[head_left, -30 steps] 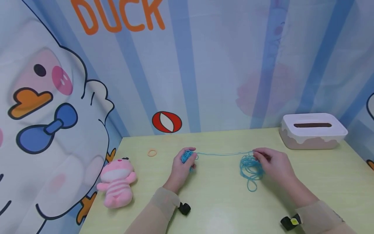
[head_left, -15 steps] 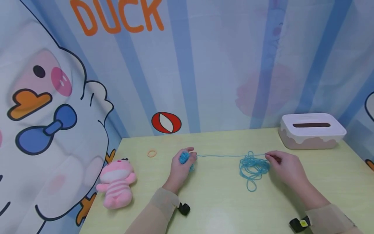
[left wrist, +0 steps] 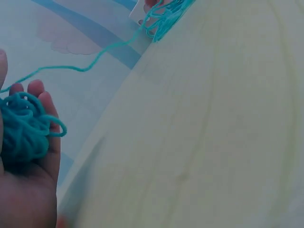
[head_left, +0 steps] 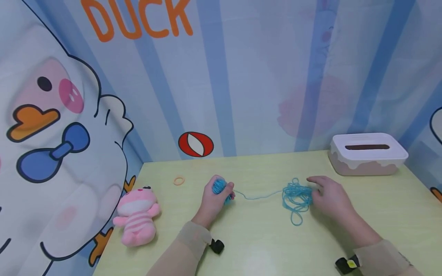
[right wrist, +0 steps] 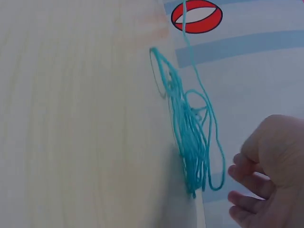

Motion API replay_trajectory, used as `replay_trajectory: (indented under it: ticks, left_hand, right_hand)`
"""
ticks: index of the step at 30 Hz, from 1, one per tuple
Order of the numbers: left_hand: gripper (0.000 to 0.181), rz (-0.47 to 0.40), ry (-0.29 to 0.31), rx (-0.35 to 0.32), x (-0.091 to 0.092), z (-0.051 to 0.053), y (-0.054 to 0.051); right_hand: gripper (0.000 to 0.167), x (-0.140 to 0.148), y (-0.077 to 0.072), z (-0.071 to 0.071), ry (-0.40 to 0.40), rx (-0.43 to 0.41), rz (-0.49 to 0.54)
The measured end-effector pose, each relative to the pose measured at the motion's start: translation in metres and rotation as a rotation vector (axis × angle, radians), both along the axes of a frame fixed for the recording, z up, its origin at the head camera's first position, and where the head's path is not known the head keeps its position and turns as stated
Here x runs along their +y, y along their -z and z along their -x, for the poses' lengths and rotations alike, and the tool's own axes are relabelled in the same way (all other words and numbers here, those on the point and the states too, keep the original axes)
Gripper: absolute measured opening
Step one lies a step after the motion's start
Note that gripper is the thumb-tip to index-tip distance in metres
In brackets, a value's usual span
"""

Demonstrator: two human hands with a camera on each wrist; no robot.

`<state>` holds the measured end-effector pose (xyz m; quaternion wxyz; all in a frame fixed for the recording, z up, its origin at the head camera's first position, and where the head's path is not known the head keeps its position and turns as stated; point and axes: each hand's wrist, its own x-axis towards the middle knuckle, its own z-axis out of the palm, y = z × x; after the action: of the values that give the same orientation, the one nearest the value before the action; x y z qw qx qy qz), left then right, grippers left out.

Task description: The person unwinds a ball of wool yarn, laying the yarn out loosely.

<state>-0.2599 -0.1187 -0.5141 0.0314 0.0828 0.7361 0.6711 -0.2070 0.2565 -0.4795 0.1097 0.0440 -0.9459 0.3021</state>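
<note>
My left hand (head_left: 212, 200) grips a small ball of blue yarn (head_left: 219, 186), the thumb lying across its side. In the left wrist view the yarn ball (left wrist: 23, 135) sits against the palm and fingers, one small loop sticking out. A slack strand (head_left: 259, 198) runs from it to a loose heap of yarn (head_left: 295, 197) on the table. Just right of that heap is my right hand (head_left: 333, 197), index finger extended. The right wrist view shows the right hand (right wrist: 278, 166) with relaxed fingers and no yarn between them, a small gap from the yarn heap (right wrist: 190, 137).
A pink striped plush toy (head_left: 138, 217) lies on the left of the table (head_left: 262, 241). Behind it is a thin orange ring (head_left: 178, 181). A white and brown tissue box (head_left: 368, 154) stands at the back right. A printed curtain (head_left: 255, 76) hangs behind the table.
My right hand first drew the strand to the right, then let it go and came back slightly left. The taut strand now sags. My left fingers have folded round the yarn ball.
</note>
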Motion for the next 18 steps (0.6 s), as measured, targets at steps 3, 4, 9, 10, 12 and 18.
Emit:
replay_trajectory:
  ticks: [3,4,9,10,12,18]
  left_hand:
    - [0.045,0.03,0.006,-0.007,0.0,0.001,0.0]
    - [0.048,0.038,0.009,-0.009,0.0,0.001,0.0]
    - [0.048,-0.006,0.045,-0.023,-0.001,-0.001,-0.001]
    - [0.044,-0.032,0.059,-0.023,-0.001,-0.001,-0.001]
    - [0.036,-0.083,0.089,-0.015,-0.001,-0.002,-0.002]
    - [0.034,-0.171,0.186,0.0,-0.001,-0.004,-0.004]
  right_hand:
    - [0.043,-0.019,-0.006,-0.001,-0.016,0.089,0.062]
    - [0.041,-0.027,-0.006,-0.001,-0.03,0.125,0.08]
    - [0.037,-0.07,-0.002,0.004,-0.191,0.182,0.116]
    - [0.039,-0.079,-0.001,0.006,-0.227,0.162,0.12]
    - [0.045,-0.096,0.001,0.009,-0.29,0.115,0.118]
    - [0.055,-0.139,0.006,0.022,-0.378,-0.007,0.184]
